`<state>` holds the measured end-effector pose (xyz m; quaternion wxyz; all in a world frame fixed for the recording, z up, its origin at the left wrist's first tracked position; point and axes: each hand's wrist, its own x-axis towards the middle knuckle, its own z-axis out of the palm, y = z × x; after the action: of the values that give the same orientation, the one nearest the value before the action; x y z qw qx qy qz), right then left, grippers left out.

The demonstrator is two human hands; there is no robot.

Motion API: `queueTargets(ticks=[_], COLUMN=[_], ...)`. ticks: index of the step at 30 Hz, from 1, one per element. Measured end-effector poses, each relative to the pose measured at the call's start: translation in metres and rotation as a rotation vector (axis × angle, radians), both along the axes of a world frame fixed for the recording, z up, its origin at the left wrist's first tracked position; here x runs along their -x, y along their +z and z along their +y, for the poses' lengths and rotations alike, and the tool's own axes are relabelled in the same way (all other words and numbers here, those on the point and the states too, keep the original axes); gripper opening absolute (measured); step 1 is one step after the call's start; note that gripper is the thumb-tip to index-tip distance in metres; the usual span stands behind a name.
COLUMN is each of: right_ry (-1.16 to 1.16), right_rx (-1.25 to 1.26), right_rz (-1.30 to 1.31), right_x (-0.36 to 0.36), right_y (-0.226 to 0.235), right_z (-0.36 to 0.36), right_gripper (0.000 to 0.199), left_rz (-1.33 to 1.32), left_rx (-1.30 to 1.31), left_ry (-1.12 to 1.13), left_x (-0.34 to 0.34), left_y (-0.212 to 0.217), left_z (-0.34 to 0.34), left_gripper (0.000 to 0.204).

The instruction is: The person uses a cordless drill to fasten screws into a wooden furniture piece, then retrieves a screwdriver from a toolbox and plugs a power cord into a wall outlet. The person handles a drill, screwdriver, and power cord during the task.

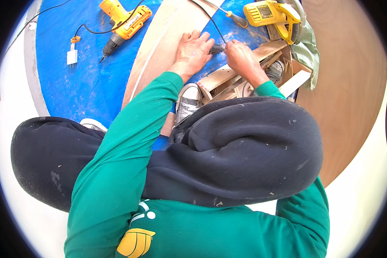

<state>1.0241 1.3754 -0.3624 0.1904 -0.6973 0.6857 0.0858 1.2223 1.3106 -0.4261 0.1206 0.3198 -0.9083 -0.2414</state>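
My left hand (192, 53) rests over the edge of a long pale wooden board (155, 47), fingers pointing away from me. A short, dark, blocky piece (217, 49) sticks out between its thumb and index finger; the rest is hidden under the hand. Close by on the right, my right hand (245, 63) is closed in a pinch at the end of a black cable (213, 22), which comes down from the top edge. Whether the cable joins the dark piece cannot be made out.
A yellow drill (127, 23) and a white plug adapter (72, 56) lie on the blue sheet (69, 99) at left. A yellow power tool (266, 13) and a screwdriver (238, 19) lie at top right. A wooden box of scraps (221, 77) stands beside my shoe (187, 102). Brown board (344, 86) covers the right.
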Motion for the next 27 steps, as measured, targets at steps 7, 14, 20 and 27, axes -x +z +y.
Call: queueTargets(ticks=[7, 14, 20, 27], right_ry=[0.006, -0.162, -0.755, -0.651], right_rx=[0.028, 0.044, 0.001, 0.216], right_rz=[0.047, -0.074, -1.386, -1.763], right_x=[-0.009, 0.001, 0.015, -0.024], right_y=[-0.004, 0.02, 0.085, 0.161], right_z=[0.003, 0.0, 0.001, -0.032], right_gripper=[0.011, 0.017, 0.025, 0.028], left_rz=[-0.011, -0.035, 0.547, 0.76], left_rx=[0.006, -0.084, -0.742, -0.685], left_ry=[-0.012, -0.022, 0.023, 0.116], left_x=[0.0, -0.005, -0.008, -0.018], left_y=[0.001, 0.008, 0.056, 0.168], left_z=[0.001, -0.008, -0.05, -0.097], left_gripper=[0.042, 0.044, 0.049, 0.048])
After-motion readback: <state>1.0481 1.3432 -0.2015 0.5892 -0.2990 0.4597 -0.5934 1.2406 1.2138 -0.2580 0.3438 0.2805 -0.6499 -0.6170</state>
